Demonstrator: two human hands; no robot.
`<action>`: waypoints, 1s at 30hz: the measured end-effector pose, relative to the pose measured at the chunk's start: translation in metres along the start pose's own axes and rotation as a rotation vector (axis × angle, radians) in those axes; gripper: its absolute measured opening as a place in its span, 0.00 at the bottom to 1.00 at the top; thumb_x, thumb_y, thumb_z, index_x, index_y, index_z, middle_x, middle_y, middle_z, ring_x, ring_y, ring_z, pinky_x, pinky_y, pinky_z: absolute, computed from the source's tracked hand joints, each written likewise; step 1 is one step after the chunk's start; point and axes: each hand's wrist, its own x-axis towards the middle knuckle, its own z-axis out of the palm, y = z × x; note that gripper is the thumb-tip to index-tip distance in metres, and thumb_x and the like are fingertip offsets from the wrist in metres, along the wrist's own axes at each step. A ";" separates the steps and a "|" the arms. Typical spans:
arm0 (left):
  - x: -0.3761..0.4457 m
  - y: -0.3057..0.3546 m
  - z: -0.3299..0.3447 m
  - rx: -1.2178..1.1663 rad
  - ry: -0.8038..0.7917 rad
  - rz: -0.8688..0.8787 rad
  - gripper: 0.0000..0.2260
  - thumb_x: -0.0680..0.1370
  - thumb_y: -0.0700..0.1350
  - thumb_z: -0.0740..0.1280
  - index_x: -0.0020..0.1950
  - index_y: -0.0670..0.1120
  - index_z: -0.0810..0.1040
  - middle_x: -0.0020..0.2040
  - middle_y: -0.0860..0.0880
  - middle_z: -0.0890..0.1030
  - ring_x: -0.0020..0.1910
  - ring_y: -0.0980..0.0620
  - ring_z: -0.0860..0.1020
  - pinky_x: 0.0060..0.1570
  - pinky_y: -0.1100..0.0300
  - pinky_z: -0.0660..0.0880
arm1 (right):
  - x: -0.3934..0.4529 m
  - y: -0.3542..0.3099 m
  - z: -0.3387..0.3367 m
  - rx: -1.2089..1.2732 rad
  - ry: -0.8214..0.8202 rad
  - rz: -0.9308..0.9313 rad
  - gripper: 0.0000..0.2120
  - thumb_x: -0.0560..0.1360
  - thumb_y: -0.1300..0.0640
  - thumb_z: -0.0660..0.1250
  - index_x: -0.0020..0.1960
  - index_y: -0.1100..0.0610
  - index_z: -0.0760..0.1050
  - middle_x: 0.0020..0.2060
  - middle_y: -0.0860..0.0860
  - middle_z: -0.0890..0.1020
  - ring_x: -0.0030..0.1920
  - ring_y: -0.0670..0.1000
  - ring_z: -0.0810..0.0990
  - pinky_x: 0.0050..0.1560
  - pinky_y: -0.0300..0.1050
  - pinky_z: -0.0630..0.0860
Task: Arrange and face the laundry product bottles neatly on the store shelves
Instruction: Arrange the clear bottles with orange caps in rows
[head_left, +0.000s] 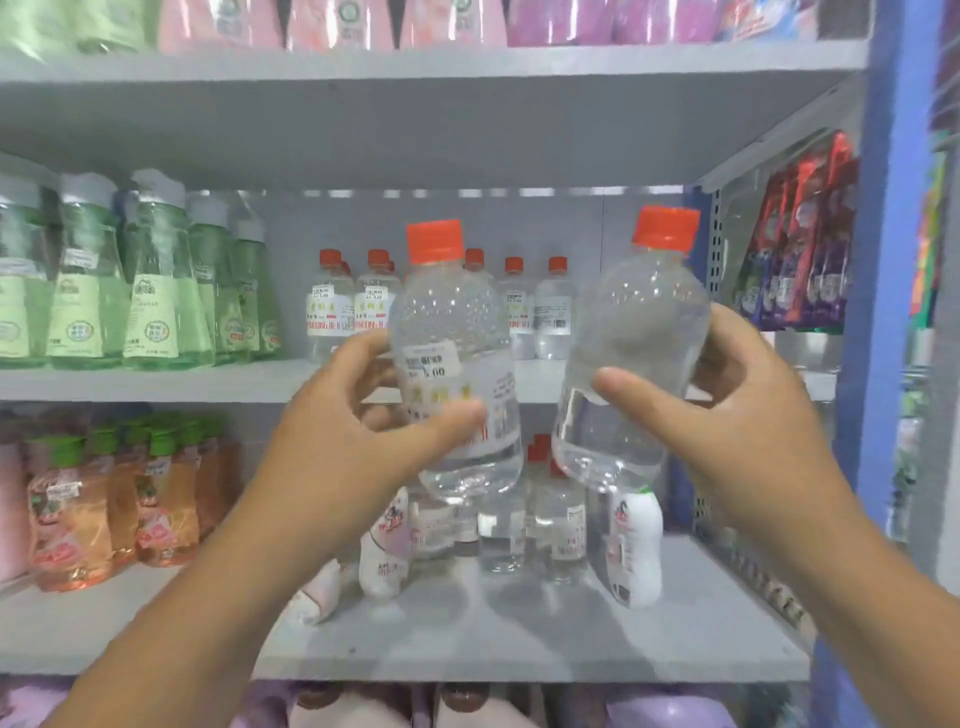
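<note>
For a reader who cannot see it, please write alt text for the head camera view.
A person holds two clear plastic bottles with orange caps before grey store shelves, one upright in the left hand, label facing the camera, one tilted in the right hand. Behind stand matching orange-capped bottles, green bottles and peach bottles.

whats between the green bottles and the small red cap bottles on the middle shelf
Nothing stands there: in the head view, a bare strip of shelf and grey back panel separates the green bottles from the small red-capped bottles.
</note>
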 end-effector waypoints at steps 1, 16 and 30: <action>0.019 0.013 0.001 0.009 0.009 0.013 0.25 0.65 0.59 0.79 0.59 0.63 0.77 0.54 0.62 0.85 0.47 0.63 0.85 0.46 0.62 0.80 | 0.019 -0.009 -0.005 -0.025 0.034 -0.035 0.27 0.65 0.41 0.80 0.62 0.42 0.77 0.54 0.40 0.85 0.54 0.41 0.84 0.52 0.43 0.78; 0.183 -0.004 0.069 0.247 -0.237 -0.179 0.22 0.71 0.56 0.80 0.59 0.52 0.75 0.53 0.54 0.83 0.51 0.54 0.83 0.54 0.49 0.84 | 0.177 0.058 0.010 -0.379 -0.105 0.224 0.48 0.67 0.40 0.80 0.78 0.50 0.58 0.65 0.50 0.76 0.58 0.53 0.80 0.53 0.50 0.79; 0.272 -0.029 0.102 0.778 -0.261 0.099 0.45 0.65 0.63 0.81 0.76 0.49 0.69 0.73 0.48 0.70 0.73 0.46 0.69 0.62 0.55 0.70 | 0.246 0.086 0.023 -0.663 -0.262 0.374 0.49 0.72 0.40 0.77 0.81 0.49 0.49 0.62 0.51 0.73 0.49 0.54 0.82 0.32 0.42 0.73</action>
